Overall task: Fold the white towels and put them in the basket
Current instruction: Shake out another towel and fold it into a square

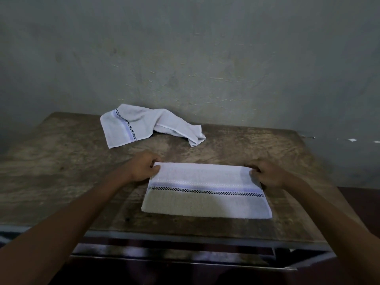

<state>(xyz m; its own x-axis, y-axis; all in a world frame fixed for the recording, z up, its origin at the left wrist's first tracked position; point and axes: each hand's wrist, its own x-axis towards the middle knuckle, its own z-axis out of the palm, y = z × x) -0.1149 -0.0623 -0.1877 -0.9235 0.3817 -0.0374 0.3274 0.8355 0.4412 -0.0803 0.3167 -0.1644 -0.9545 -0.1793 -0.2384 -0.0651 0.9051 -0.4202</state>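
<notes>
Both hands on the folded towel (pixel 206 190), flat on the counter (pixel 61 177) near its front edge: left hand (pixel 144 168) pinches far-left corner, right hand (pixel 267 173) pinches far-right corner. Second towel (pixel 144 124) crumpled at the back by the wall.

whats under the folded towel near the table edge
The folded towel lies flat on the wooden table, whose top shows all round it. The towel covers anything directly beneath it.
</notes>
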